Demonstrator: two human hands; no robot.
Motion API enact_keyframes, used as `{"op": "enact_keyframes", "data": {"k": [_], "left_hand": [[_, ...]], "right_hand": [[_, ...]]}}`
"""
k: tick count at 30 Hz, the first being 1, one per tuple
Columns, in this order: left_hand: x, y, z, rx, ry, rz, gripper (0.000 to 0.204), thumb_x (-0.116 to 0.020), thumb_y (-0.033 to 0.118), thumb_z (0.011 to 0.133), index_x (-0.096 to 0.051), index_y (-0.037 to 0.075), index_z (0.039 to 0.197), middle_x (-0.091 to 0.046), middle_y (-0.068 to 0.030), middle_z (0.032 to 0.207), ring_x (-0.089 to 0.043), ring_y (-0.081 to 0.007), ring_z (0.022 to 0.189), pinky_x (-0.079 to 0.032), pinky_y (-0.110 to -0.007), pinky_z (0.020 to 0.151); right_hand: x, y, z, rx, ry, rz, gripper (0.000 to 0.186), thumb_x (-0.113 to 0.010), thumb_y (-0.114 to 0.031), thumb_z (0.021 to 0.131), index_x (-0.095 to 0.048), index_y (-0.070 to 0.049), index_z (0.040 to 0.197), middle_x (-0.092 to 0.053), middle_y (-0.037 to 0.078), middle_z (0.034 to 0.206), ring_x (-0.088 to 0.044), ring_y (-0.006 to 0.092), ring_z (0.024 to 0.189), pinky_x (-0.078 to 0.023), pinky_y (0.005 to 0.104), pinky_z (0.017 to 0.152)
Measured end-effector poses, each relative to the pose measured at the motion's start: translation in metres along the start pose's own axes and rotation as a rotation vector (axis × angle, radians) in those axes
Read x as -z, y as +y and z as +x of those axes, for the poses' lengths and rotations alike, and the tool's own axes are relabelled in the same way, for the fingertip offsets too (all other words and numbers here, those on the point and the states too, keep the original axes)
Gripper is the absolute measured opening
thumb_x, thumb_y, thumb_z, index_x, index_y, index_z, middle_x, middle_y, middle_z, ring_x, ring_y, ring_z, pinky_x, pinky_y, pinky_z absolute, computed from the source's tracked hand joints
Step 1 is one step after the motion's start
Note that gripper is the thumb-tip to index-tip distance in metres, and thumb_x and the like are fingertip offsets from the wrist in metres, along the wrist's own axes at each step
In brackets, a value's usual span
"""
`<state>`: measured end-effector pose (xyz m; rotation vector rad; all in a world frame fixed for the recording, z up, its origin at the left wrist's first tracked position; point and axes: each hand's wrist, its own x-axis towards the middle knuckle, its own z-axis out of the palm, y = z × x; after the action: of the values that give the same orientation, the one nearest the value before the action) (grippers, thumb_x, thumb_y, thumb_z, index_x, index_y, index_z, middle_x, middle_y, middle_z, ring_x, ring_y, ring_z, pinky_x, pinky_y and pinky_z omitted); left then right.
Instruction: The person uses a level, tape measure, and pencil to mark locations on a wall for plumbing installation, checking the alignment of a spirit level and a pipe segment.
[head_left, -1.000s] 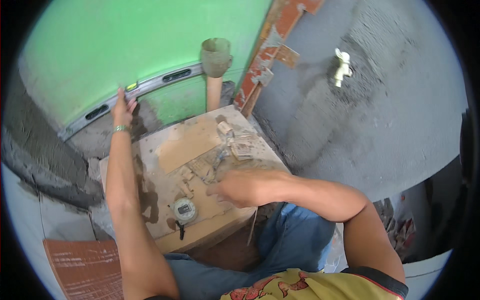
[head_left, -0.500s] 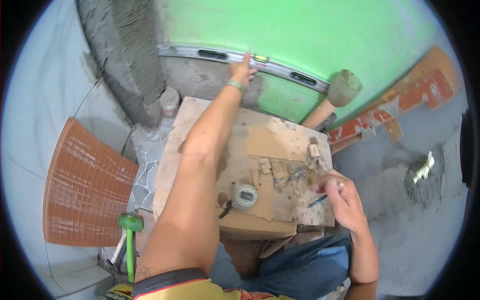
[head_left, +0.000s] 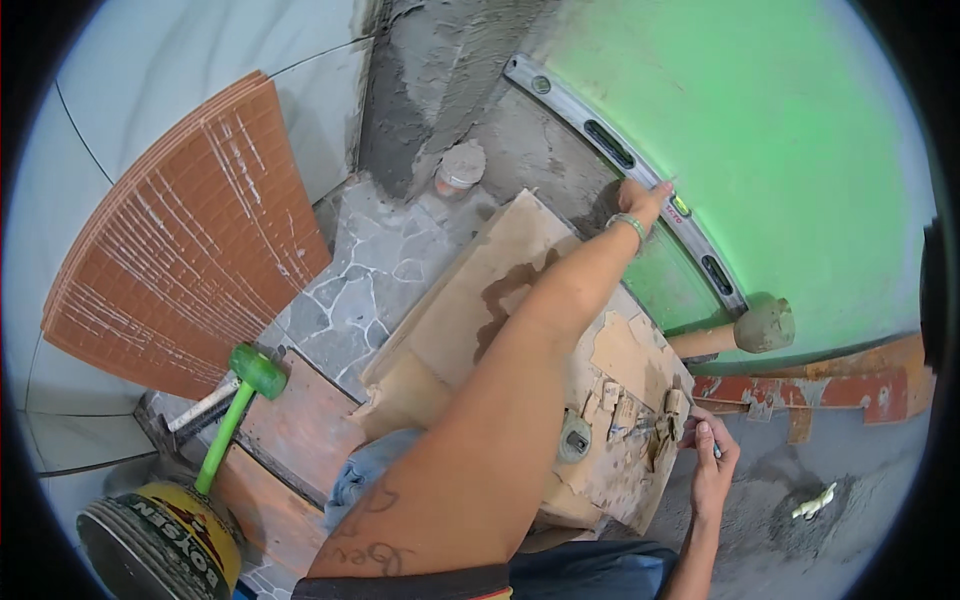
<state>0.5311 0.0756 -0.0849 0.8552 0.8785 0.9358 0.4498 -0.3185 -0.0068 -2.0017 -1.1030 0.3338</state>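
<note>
A long silver spirit level (head_left: 572,108) lies against the green wall along the lower edge of the paint. My left hand (head_left: 643,204) is closed at the level's middle, a digit reaching across its face by the yellow vial. My right hand (head_left: 712,450) is closed on a slim bluish pen (head_left: 717,452), mostly hidden by the fingers, at the right edge of the cardboard-covered work surface (head_left: 445,295). Between my arms a round tape measure (head_left: 575,440) rests on that surface, beside broken bits of cardboard and debris (head_left: 625,415).
A grey-headed mallet-like tool (head_left: 765,325) and reddish boards (head_left: 810,395) lie along the wall at right. Ribbed brown tiles (head_left: 190,245) lean at left. Nearby are a green mallet (head_left: 257,371), a bucket (head_left: 215,530) and a mortar-topped pipe stub (head_left: 461,165). A pale fitting (head_left: 815,502) protrudes at right.
The view has turned left, bringing the bucket further into sight. My left hand stays on the level. My right hand has moved to the surface's right edge, still with the pen.
</note>
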Motion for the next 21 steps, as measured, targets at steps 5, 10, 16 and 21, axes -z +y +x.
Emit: {"op": "enact_keyframes", "data": {"k": [5, 10, 16, 21], "left_hand": [[0.008, -0.009, 0.021, -0.063, 0.068, 0.077, 0.066, -0.082, 0.036, 0.076, -0.056, -0.009, 0.118, -0.056, -0.0281, 0.127, -0.056, -0.0381, 0.119, -0.046, -0.041, 0.099], [0.000, -0.021, 0.026, -0.036, 0.035, 0.057, 0.067, -0.080, 0.037, 0.078, -0.055, -0.009, 0.120, -0.054, -0.0272, 0.131, -0.055, -0.0375, 0.121, -0.046, -0.041, 0.100], [-0.002, -0.041, 0.050, -0.115, 0.002, -0.037, 0.056, -0.079, 0.036, 0.077, -0.061, -0.003, 0.113, -0.064, -0.0239, 0.117, -0.061, -0.0357, 0.111, -0.050, -0.041, 0.095], [-0.020, -0.028, 0.040, -0.190, -0.072, -0.032, 0.054, -0.078, 0.037, 0.078, -0.062, -0.002, 0.112, -0.065, -0.0227, 0.115, -0.062, -0.0348, 0.109, -0.050, -0.041, 0.092]], "right_hand": [[-0.023, -0.013, 0.028, 0.147, 0.216, 0.050, 0.021, -0.055, -0.013, 0.099, -0.065, 0.004, 0.109, -0.062, 0.004, 0.084, -0.058, 0.0107, 0.074, -0.048, 0.0256, 0.066], [-0.041, -0.055, 0.122, 0.356, 0.172, -0.061, 0.019, -0.057, -0.012, 0.098, -0.065, 0.003, 0.106, -0.067, 0.007, 0.090, -0.061, 0.0113, 0.082, -0.050, 0.0261, 0.069], [-0.151, -0.136, 0.245, 0.809, 0.061, -0.471, 0.022, -0.058, -0.010, 0.092, -0.064, 0.000, 0.111, -0.068, 0.019, 0.093, -0.069, 0.0263, 0.084, -0.054, 0.0360, 0.077], [-0.221, -0.145, 0.339, 0.999, 0.025, -0.698, 0.032, -0.052, -0.006, 0.087, -0.063, -0.004, 0.117, -0.067, 0.022, 0.097, -0.066, 0.0396, 0.088, -0.053, 0.0452, 0.081]]}}
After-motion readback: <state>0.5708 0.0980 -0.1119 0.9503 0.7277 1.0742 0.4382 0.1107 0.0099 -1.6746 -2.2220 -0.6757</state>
